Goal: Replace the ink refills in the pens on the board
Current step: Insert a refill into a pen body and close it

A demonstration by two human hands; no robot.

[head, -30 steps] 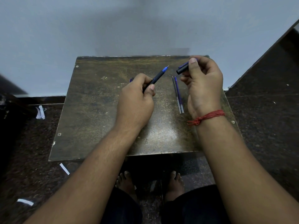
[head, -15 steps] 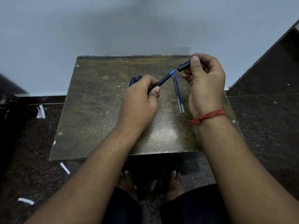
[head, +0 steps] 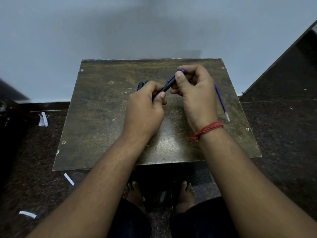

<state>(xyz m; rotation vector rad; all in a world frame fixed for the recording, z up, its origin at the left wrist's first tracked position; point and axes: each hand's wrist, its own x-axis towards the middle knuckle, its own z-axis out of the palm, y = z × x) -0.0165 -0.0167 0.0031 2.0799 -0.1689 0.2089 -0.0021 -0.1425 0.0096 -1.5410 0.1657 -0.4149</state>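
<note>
A black pen point(head: 166, 87) with its blue-clipped cap on is held above the middle of the brown board point(head: 96, 117). My left hand point(head: 145, 107) grips the pen's lower barrel. My right hand point(head: 193, 95) pinches the capped end with thumb and fingers. A blue ink refill point(head: 221, 100) lies on the board just right of my right hand. More dark blue pens point(head: 141, 85) peek out behind my left hand, mostly hidden.
The board rests on a dark speckled floor against a pale wall. White paper scraps point(head: 42, 119) lie on the floor to the left, another scrap point(head: 69, 179) lies near the board's front edge. My bare feet point(head: 135, 194) show below the board.
The hands came together: the cap in my right hand went over the pen's blue tip. Both hands shifted left, uncovering the refill on the right side.
</note>
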